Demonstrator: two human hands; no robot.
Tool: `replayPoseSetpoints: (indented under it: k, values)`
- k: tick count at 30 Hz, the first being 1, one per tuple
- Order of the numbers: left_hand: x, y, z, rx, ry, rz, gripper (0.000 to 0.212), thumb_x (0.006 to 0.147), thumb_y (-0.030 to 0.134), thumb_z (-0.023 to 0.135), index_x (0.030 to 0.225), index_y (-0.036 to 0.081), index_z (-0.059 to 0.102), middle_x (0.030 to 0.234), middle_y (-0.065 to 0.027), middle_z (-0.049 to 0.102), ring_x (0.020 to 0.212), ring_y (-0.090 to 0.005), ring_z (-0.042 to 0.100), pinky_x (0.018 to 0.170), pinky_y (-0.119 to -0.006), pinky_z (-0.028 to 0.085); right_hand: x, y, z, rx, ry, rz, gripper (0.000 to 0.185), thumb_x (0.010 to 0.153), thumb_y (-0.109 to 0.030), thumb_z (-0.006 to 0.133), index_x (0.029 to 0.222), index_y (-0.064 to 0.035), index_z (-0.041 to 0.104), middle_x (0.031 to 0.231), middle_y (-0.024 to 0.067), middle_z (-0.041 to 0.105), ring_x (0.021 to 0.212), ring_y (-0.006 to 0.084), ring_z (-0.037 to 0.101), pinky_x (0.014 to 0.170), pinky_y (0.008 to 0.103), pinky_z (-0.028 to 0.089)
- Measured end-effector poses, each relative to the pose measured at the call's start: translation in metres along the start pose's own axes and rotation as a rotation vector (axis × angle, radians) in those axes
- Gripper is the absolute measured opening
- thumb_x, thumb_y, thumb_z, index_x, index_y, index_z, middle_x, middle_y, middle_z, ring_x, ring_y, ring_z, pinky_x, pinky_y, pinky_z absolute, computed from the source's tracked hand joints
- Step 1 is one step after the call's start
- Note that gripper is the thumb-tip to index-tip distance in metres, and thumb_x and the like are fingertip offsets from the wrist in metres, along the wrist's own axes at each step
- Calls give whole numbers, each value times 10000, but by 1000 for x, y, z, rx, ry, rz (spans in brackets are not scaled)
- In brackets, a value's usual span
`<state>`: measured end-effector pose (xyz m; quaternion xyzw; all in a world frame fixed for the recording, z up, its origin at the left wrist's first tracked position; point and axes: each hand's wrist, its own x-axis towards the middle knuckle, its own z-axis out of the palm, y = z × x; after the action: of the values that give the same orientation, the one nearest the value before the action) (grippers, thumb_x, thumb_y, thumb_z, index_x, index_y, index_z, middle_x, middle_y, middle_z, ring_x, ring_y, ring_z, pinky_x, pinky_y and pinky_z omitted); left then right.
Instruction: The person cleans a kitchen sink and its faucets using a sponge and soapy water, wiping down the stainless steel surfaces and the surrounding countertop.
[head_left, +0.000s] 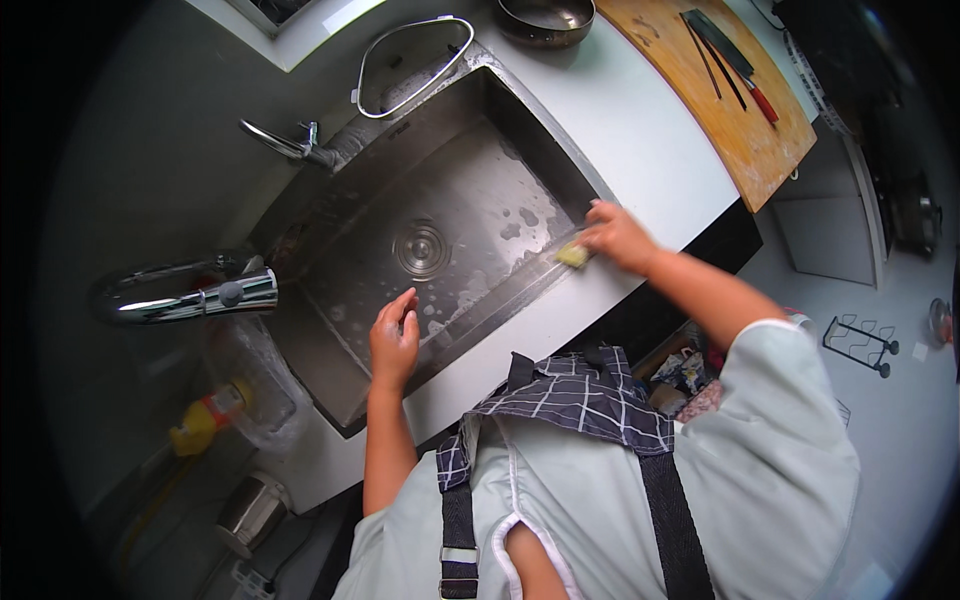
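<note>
My right hand (616, 236), slightly blurred, grips a yellow sponge (574, 254) on the near rim of a stainless steel sink (517, 289), close to its right corner. Over the near left part of the basin hangs my left hand (395, 334), fingers apart and nothing in them. Wet patches and some foam lie on the basin floor. A round metal drain (422, 250) sits in the middle of it. The chrome faucet (217, 295) reaches in from the left, with a slimmer chrome tap (289, 139) behind the basin.
A metal-rimmed strainer (365, 73) stands at the sink's back corner. On the right, a wooden cutting board (731, 161) bears a cleaver (720, 45) with a red handle and chopsticks. A metal bowl (546, 21) is beside it. At left are a yellow bottle (206, 420) and a plastic bag (262, 375).
</note>
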<state>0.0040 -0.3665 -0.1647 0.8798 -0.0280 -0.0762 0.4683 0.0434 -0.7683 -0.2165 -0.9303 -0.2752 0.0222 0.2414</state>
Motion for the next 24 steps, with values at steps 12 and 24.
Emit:
replayPoseSetpoints:
  k: [12, 24]
  values:
    - [-7, 1, 9, -34, -19, -18, 299, 817, 21, 502, 1107, 28, 578, 980, -131, 616, 893, -223, 604, 794, -305, 469, 57, -49, 39, 153, -460, -43, 208, 669, -166, 645, 869, -173, 699, 767, 104, 633, 804, 287, 600, 681, 383, 480]
    - [63, 20, 83, -246, -201, 13, 427, 755, 121, 664, 1133, 34, 486, 1030, -107, 565, 975, -215, 550, 844, -321, 432, 97, -98, 53, 800, 68, 286, 158, 764, -120, 614, 908, -59, 638, 831, 123, 604, 799, 299, 574, 720, 372, 460]
